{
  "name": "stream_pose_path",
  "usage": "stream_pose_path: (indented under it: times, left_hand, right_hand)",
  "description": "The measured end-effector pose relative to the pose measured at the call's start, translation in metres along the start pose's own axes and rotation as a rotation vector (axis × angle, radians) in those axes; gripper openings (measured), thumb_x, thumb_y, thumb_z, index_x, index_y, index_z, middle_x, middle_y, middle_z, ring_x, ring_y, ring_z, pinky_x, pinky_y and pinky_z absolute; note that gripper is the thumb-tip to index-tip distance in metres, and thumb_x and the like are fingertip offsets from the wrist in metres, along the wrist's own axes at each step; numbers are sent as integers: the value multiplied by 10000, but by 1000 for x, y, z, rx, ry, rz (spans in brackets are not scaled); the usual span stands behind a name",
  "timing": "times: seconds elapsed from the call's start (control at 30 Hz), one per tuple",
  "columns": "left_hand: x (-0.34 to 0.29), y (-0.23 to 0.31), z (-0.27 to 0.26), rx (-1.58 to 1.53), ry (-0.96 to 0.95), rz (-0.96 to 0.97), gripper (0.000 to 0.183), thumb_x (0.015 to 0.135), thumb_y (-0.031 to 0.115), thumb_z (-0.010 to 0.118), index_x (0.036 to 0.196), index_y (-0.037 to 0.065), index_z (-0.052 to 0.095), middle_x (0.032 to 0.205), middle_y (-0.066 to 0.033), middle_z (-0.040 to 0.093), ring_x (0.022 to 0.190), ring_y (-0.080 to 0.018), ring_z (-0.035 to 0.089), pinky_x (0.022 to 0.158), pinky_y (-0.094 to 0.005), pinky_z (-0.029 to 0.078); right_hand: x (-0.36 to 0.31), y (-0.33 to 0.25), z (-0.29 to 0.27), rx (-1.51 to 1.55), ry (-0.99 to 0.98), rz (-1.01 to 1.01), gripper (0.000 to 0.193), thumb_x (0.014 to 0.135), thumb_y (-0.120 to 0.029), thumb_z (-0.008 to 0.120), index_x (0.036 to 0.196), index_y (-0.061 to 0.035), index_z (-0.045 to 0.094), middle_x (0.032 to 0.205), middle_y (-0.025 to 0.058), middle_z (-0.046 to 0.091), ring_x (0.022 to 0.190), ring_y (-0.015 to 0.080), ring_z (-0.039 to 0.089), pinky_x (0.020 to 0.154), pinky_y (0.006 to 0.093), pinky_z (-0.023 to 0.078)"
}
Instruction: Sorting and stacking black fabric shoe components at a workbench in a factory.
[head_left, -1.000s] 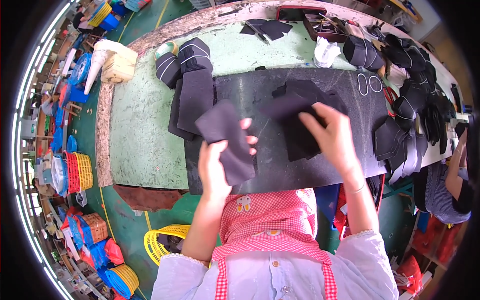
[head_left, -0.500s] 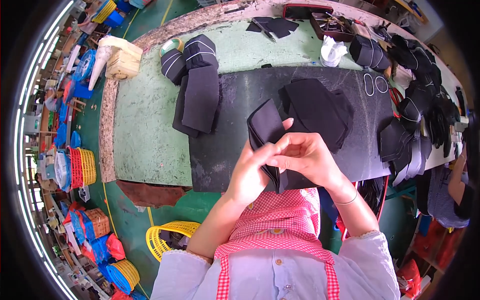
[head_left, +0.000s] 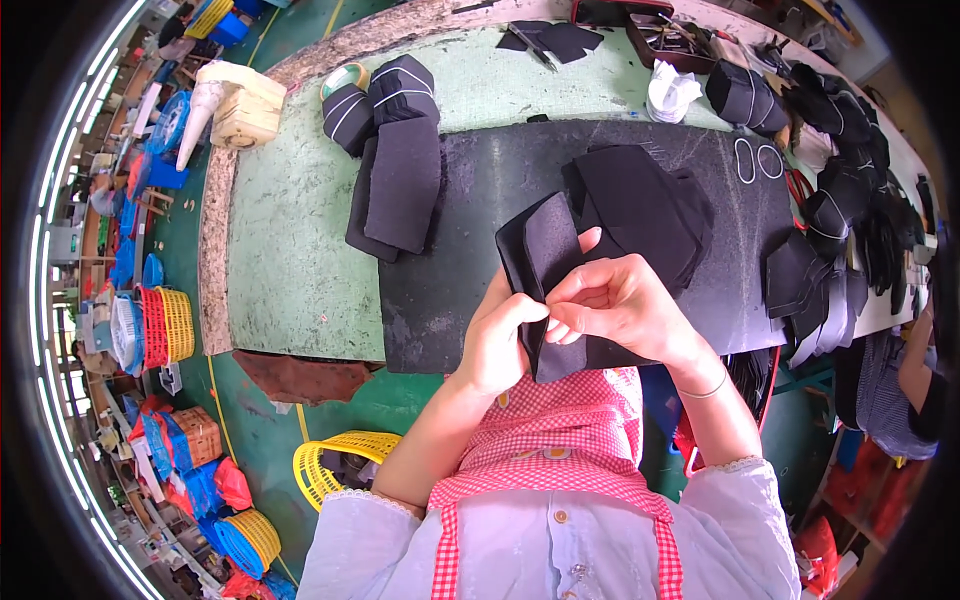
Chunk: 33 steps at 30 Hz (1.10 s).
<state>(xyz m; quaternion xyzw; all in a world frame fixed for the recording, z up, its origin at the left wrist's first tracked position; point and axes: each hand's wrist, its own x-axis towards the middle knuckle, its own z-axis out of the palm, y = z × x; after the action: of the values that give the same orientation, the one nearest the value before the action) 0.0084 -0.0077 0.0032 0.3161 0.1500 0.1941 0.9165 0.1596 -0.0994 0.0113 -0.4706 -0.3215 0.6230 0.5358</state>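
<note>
Between my hands, just over the near edge of a dark mat [head_left: 430, 315], is a folded black sheet piece [head_left: 553, 240], soft-looking and tilted upright. My left hand [head_left: 492, 345] grips its lower left side, thumb on the near face and fingers behind. My right hand [head_left: 635, 312] pinches at the fold's edge beside the left thumb; its fingertips are close together. Beyond my hands lies a loose stack of black cut pieces [head_left: 635, 205]. Farther left, two longer black pieces [head_left: 403, 190] overlap, partly on the mat.
Banded black bundles [head_left: 403, 85] and a tape roll [head_left: 346, 77] stand back left. Two white loops [head_left: 757, 160], a white roll [head_left: 670, 95] and more black pieces [head_left: 800, 275] line the right. A yellow basket [head_left: 320, 470] sits below; a co-worker's arm [head_left: 915, 370] shows far right.
The folded piece has turned and spread slightly, showing more of its inner face. My left thumb and right fingertips have shifted along its edge. The table view has moved slightly.
</note>
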Motion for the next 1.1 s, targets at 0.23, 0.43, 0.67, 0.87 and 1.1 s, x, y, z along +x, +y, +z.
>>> stream_pose_path:
  times: [0.23, 0.43, 0.67, 0.87, 1.1]
  left_hand:
    - [4, 3, 2, 114, -31, 94, 933, 682, -74, 390, 1572, 75, 155, 1506, -268, 387, 1182, -241, 599, 963, -341, 500]
    - [4, 11, -15, 110, -19, 78, 991, 630, -153, 364, 1569, 106, 185, 1468, -247, 442, 1337, -331, 492, 1080, -415, 449]
    - [2, 8, -9, -44, 19, 29, 1028, 614, -133, 360, 1584, 127, 140, 1537, -222, 352, 1382, -335, 435, 1123, -441, 405]
    - [1, 9, -7, -29, 24, 29, 1044, 592, -143, 356, 1582, 128, 159, 1529, -220, 368, 1371, -345, 450, 1115, -441, 416]
    - [3, 15, -7, -29, 68, 75, 1078, 532, -154, 376, 1564, 117, 223, 1464, -229, 454, 1319, -383, 505, 1087, -429, 450]
  right_hand:
    - [0, 4, 0, -75, -29, -2, 88, 882, -6, 694, 934, 64, 706, 825, 78, 709, 796, 116, 687, 762, 239, 563]
    - [0, 9, -5, -53, 137, -95, 73, 873, 3, 696, 910, 65, 700, 861, 76, 711, 792, 108, 679, 781, 245, 560]
    - [-2, -1, 15, -231, 94, -73, 118, 894, -16, 686, 985, 57, 702, 854, 76, 719, 783, 95, 680, 732, 234, 571]
    - [-3, 4, 17, -385, 135, -148, 123, 872, 2, 711, 979, 60, 691, 854, 75, 718, 825, 103, 693, 746, 262, 581]
    - [-4, 9, 16, -427, 276, -248, 68, 830, 17, 690, 865, 36, 635, 721, -22, 620, 688, 21, 572, 645, 210, 505]
